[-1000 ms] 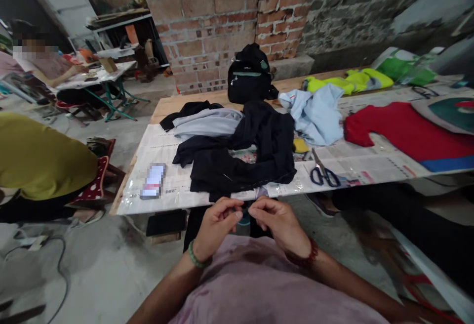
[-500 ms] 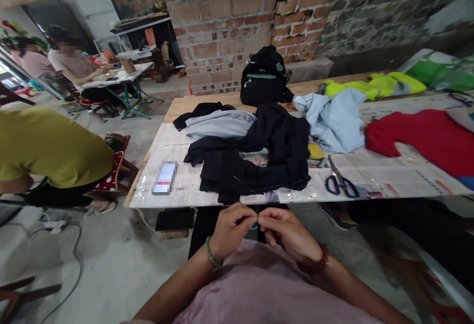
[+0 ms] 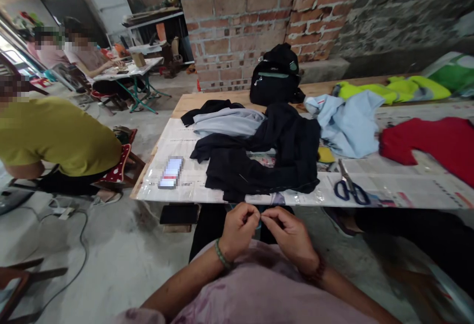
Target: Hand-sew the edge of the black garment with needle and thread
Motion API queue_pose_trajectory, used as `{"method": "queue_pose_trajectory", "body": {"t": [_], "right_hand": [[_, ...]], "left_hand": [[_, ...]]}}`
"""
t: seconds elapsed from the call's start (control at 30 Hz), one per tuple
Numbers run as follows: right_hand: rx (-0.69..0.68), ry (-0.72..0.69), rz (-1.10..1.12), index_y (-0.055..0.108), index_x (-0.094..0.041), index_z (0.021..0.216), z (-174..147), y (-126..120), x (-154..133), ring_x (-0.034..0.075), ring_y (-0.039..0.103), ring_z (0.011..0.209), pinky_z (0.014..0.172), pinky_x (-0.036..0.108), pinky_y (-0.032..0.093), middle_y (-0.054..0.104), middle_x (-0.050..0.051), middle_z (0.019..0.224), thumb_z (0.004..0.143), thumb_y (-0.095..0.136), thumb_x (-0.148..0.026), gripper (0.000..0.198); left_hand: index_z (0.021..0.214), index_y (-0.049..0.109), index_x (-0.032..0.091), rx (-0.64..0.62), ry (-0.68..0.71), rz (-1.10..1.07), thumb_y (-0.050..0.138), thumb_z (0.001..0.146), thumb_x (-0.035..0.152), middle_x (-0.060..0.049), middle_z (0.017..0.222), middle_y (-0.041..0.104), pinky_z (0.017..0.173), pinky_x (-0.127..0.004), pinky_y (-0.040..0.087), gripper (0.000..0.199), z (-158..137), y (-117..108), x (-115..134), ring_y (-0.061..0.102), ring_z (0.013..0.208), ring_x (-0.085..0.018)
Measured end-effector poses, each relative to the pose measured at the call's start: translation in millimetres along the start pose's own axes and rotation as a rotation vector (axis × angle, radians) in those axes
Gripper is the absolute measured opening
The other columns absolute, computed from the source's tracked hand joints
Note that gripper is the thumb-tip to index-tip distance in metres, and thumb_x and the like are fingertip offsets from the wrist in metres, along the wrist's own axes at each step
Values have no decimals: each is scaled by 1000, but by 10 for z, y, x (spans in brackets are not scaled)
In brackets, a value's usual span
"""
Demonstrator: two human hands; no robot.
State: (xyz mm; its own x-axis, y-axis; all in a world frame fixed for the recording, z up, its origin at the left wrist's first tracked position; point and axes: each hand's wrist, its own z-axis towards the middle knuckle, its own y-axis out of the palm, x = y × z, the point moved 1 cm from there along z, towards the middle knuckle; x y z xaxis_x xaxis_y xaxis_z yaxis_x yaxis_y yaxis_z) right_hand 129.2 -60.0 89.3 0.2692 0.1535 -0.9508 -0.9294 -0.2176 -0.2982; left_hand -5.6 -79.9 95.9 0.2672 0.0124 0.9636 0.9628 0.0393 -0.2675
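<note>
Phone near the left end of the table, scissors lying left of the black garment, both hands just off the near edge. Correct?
Not quite: the scissors lie right of the black garment, as the head view shows. The phone is near the left end of the table, and the left hand and right hand are just off the near edge.

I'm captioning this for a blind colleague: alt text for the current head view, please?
A person's left hand and right hand pinch, fingertips close together, before a partly newspaper-covered table; anything held is too small to see. On it lie black clothing, a smartphone at left and scissors at right, with a black backpack behind.
</note>
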Motion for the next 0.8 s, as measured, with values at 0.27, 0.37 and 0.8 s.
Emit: {"method": "queue_pose_trajectory", "body": {"t": [0.27, 0.37, 0.8], "right_hand": [[-37, 282, 312, 56, -15, 67, 52, -7, 85, 6, 36, 46, 43, 19, 28, 47, -4, 53, 68, 60, -38, 24], [-101, 429, 530, 54, -15, 66, 61, 4, 101, 3, 25, 38, 38, 18, 17, 38, -8, 45, 65, 63, -40, 27], [-344, 645, 957, 46, -16, 65, 37, -95, 160, 0, 19, 30, 34, 18, 16, 31, -12, 39, 61, 69, -31, 27]], "left_hand": [[77, 56, 15, 43, 12, -17, 45, 81, 27, 3, 57, 49, 45, -16, 35, 17, 35, -23, 0, 43, 46, -5], [91, 60, 16, -9, 198, 85, 53, 76, 24, -4, 83, 58, 49, -17, 40, 18, 29, -6, 8, 47, 52, -5], [75, 61, 16, -104, 439, 264, 47, 81, 20, -4, 72, 60, 64, -21, 45, 16, 82, 31, 12, 55, 69, -11]]}}
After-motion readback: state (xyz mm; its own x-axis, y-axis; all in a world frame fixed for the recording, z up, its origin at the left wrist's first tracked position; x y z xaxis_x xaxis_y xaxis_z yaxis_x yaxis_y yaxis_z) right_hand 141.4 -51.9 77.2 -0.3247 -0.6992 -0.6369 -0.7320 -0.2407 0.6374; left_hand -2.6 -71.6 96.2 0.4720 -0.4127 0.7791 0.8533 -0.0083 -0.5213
